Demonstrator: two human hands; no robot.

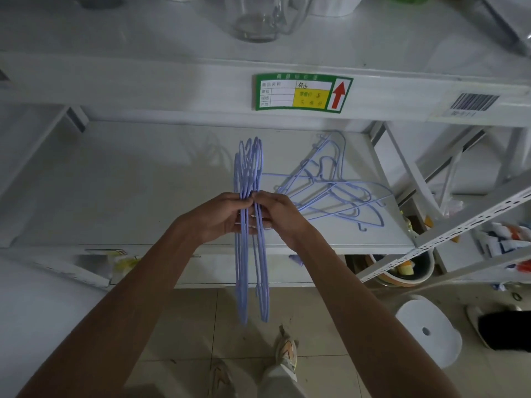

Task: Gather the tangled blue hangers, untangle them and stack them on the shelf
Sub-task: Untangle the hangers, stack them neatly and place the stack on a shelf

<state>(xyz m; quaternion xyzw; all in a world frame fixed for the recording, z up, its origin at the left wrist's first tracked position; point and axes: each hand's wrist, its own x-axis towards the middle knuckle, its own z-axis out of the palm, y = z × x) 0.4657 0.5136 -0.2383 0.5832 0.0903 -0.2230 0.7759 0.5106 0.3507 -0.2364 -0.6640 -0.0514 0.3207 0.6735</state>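
Trouble, as I see it, lies in the bunch itself: both hands curl round a bundle of blue hangers (250,214) held edge-on over the front edge of the shelf (143,196), the left hand (221,216) wrapping the wires, the right hand (275,214) pinching them at the middle. The lower loops hang below the shelf edge over the floor, so a loose grip could drop them. More hangers (330,191) lie tangled toward the shelf's right end, near enough for the hooks to snag. The left half of the shelf offers open room for stacking
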